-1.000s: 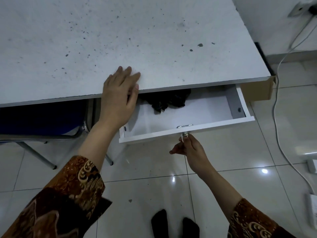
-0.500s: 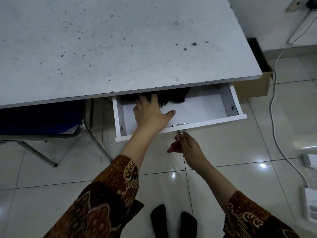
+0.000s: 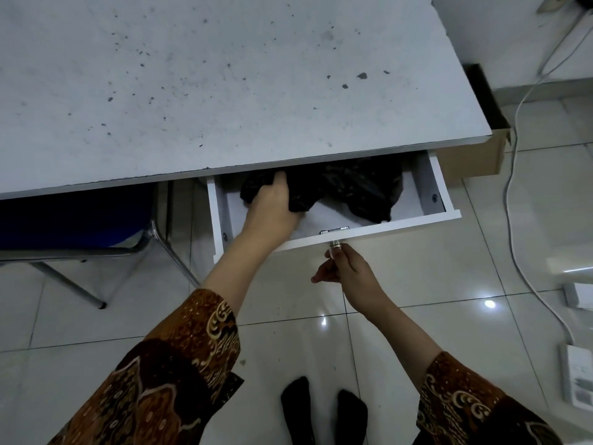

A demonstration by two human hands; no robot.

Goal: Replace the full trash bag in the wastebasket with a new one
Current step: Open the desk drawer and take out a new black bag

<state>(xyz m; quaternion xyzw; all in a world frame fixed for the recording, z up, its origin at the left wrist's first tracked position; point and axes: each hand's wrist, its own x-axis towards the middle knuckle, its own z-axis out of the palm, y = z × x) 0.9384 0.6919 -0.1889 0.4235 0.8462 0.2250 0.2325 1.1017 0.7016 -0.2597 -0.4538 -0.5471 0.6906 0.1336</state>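
Left hand (image 3: 272,203) is closing around a crumpled black bag (image 3: 305,191) in the open drawer (image 3: 369,232), while the right hand (image 3: 346,271) is pinching the drawer knob (image 3: 335,244). I'd say she's best off lifting just one bag, keeping the drawer steady.

Brown batik sleeves (image 3: 179,374) with gold swirls; black socks (image 3: 321,412).
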